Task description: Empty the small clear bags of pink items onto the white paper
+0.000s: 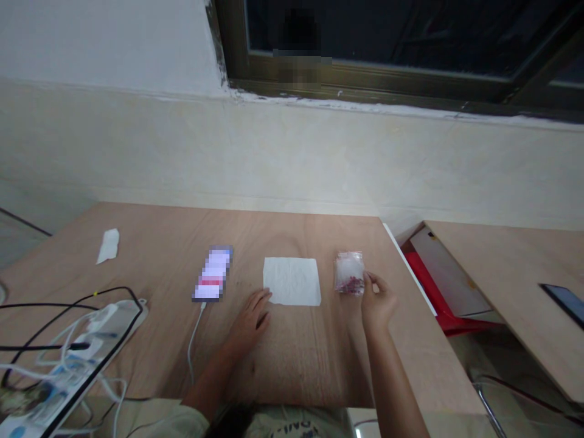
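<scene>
Right hand [379,302], fingers [370,281] curled against crinkled plastic bag [349,272], left hand [249,322] flat, fingertips [267,295] touching white paper towel [292,281]

right hand [379,301] | fingers [368,281] on plastic bag [349,274] | left hand [250,322] by paper towel [292,281]

Pale khaki T-shirt [278,420], bare arms

The short left sleeve [182,418] is loose and plain, dark printed lettering [296,429] crosses the chest, cut off by the frame, and the left hand [249,322] and right hand [378,301] are bare.
</scene>
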